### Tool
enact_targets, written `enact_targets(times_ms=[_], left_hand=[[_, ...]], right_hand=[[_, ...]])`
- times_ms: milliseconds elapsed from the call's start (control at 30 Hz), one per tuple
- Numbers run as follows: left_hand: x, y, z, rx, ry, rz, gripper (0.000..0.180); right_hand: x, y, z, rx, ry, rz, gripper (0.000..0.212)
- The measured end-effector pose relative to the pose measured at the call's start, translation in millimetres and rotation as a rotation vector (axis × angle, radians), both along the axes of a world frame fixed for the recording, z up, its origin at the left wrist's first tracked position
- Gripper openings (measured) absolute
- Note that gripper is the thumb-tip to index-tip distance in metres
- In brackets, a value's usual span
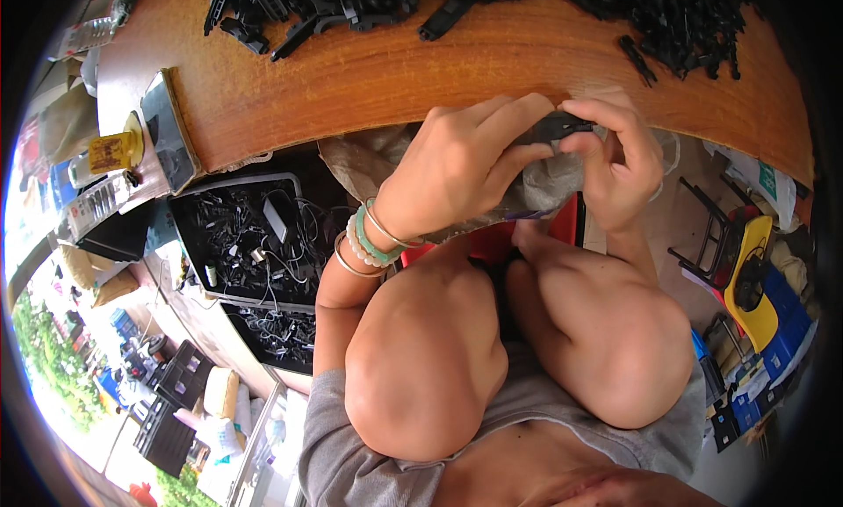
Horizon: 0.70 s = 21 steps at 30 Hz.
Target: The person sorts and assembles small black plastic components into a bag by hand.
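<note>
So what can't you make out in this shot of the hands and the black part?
Head view only:
- Black part: mostly covered by fingers of the left hand and right hand; shape unclear.
- Bag contents: hidden under the hands.
- Parts pile: cut off by the top edge.
- Tray contents: too small and tangled to tell apart.

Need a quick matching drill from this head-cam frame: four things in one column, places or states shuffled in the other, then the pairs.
Things:
1. small black plastic part
2. heap of black plastic parts
3. bracelets
4. dark tray of cables and parts

Places or states:
A. on the left wrist
B. pinched between the fingers of both hands at the table's near edge
C. low down, left of the person's knees
D. piled along the far side of the wooden table

Pairs: 1-B, 2-D, 3-A, 4-C. The left hand and right hand meet on the part.
</note>
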<state>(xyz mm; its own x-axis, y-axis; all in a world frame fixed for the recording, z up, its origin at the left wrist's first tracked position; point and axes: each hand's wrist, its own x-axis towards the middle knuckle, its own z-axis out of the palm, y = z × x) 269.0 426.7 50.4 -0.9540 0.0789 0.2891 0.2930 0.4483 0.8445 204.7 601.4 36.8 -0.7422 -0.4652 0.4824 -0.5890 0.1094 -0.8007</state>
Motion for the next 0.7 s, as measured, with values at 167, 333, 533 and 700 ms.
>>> enact_targets(times_ms=[167,333,533,700], left_hand=[[-3,-2,-3,0.015,-0.003,-0.004,0.032],[-8,-17,-8,0.076,-0.052,-0.071,0.026],[-58,-26,-29,-0.675,0.316,0.520,0.015],[-30,-37,-30,-0.669,0.086,0.503,0.021]], right_hand=[[-2,1,6,0.050,0.001,0.023,0.028],[-17,19,8,0.184,-0.176,0.084,0.024],[-54,35,-4,0.480,0.218,-0.499,0.017],[-44,10,-21,0.532,0.339,-0.352,0.016]])
